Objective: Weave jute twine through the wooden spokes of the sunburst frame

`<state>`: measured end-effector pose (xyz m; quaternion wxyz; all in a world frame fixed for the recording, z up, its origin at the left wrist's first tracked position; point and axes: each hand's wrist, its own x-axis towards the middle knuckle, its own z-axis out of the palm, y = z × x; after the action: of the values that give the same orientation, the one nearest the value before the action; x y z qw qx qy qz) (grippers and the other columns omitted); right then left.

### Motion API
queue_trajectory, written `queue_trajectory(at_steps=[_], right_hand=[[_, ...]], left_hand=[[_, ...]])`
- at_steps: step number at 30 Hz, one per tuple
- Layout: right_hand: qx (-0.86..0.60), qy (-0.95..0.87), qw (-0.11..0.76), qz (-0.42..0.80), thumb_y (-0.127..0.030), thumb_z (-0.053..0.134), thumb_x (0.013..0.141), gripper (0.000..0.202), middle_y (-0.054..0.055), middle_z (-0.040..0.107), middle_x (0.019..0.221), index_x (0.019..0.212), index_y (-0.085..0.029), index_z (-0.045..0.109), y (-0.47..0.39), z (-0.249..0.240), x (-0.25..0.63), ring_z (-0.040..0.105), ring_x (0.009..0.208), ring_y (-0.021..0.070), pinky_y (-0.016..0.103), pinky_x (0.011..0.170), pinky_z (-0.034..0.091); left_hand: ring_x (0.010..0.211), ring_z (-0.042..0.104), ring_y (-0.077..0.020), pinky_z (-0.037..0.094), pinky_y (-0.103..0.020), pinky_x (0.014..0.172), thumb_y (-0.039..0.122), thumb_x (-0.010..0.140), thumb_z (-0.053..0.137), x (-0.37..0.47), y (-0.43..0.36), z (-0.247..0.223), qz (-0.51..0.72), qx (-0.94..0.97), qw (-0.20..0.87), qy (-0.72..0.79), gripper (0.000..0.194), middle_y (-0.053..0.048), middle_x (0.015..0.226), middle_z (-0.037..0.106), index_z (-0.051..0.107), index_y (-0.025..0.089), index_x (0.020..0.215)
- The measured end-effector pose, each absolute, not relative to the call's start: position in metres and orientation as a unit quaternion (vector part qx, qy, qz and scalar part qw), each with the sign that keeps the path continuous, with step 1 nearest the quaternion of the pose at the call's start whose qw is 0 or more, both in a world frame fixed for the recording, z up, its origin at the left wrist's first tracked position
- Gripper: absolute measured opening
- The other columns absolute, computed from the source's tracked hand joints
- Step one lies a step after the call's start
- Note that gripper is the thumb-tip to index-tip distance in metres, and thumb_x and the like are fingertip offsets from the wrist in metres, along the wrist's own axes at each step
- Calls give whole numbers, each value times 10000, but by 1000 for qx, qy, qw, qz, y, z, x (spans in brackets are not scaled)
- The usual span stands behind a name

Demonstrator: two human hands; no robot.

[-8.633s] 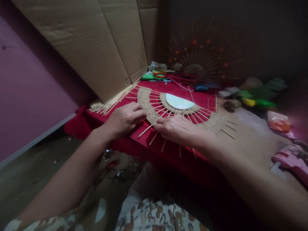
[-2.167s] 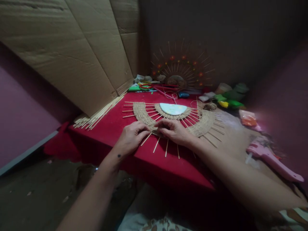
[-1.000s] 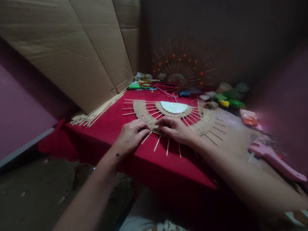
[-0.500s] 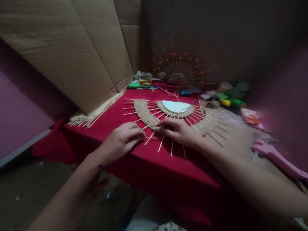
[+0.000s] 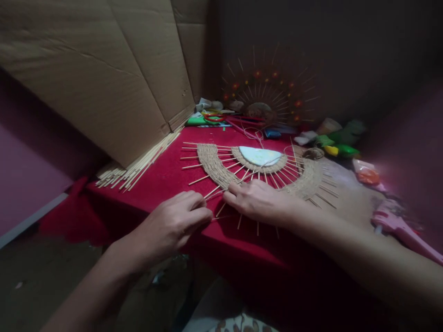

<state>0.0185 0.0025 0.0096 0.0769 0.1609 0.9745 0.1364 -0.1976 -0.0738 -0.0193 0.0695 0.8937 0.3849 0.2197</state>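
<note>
A half-round woven piece [image 5: 212, 161] of thin sticks and brown twine lies on the red cloth, its sticks fanning outward. At its centre is a pale blue-white half disc [image 5: 260, 156] edged with twine. Close to the front sticks, my left hand [image 5: 182, 214] is closed, with a thin strand of twine [image 5: 222, 217] running from its fingertips toward my right hand. My right hand [image 5: 256, 199] lies over the front of the woven band, fingers bent and pinched at the sticks, hiding part of the weave. What exactly sits under its fingertips is hidden.
Loose sticks [image 5: 136, 163] lie along the cardboard sheet [image 5: 104, 69] at left. Behind stands a similar stick fan with red flowers [image 5: 275, 74]. Red-handled scissors [image 5: 213, 117] and coloured packets [image 5: 346, 150] lie at the back; a pink glue gun [image 5: 398, 226] is at right.
My left hand has moved slightly down, and the twine strand with it. My right hand has shifted a little down and turned, its fingers now lower on the sticks. The view has shifted slightly.
</note>
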Motion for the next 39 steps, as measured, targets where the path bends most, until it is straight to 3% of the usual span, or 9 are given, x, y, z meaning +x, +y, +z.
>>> queue_trajectory(at_steps=[5, 12, 20, 26, 29, 35, 39], right_hand=[[173, 977, 70, 104, -145, 373, 950, 160, 54, 561, 850, 1005, -150, 524, 5, 12, 22, 377, 497, 81, 290, 456, 170], [184, 981, 25, 48, -126, 381, 932, 161, 52, 568, 846, 950, -152, 539, 5, 6, 25, 439, 585, 104, 277, 501, 252], [247, 960, -80, -102, -121, 423, 843, 217, 64, 596, 881, 1018, -127, 552, 7, -1, 33, 516, 686, 125, 252, 552, 349], [261, 954, -115, -94, -147, 409, 870, 186, 58, 592, 850, 949, -144, 578, 8, -9, 34, 501, 663, 126, 262, 565, 358], [259, 956, -110, -83, -155, 412, 868, 188, 60, 590, 844, 935, -139, 587, 8, -11, 33, 494, 655, 127, 268, 563, 350], [266, 956, -85, -94, -163, 409, 873, 205, 67, 599, 874, 947, -134, 597, 8, -6, 32, 514, 676, 128, 266, 572, 345], [290, 950, -33, -110, -174, 415, 886, 197, 72, 622, 893, 922, -141, 607, 10, 9, 24, 526, 670, 117, 257, 568, 323]], left_hand=[[744, 446, -149, 353, -269, 635, 124, 936, 318, -199, -70, -21, 190, 906, 20, 377, 306, -60, 835, 530, 612, 160, 863], [697, 431, -150, 349, -272, 606, 191, 935, 349, -199, -47, -14, 183, 891, -92, 405, 284, -64, 802, 532, 606, 164, 816], [829, 525, -194, 427, -291, 695, 139, 881, 409, -199, -6, -9, 155, 868, -61, 468, 197, -79, 879, 570, 602, 165, 855], [776, 557, -182, 425, -282, 653, 167, 890, 416, -211, -7, -18, 167, 827, -75, 532, 178, -73, 907, 603, 594, 175, 898], [733, 572, -167, 427, -273, 631, 168, 888, 402, -217, -9, -22, 214, 810, -34, 546, 179, -60, 858, 619, 581, 165, 873], [539, 574, -110, 463, -233, 557, 228, 868, 442, -224, -10, -19, 376, 717, 243, 535, 145, 10, 634, 594, 572, 169, 896], [739, 604, -130, 478, -261, 703, 242, 863, 500, -231, -6, -16, 374, 748, 206, 508, 126, -24, 810, 631, 607, 174, 854]])
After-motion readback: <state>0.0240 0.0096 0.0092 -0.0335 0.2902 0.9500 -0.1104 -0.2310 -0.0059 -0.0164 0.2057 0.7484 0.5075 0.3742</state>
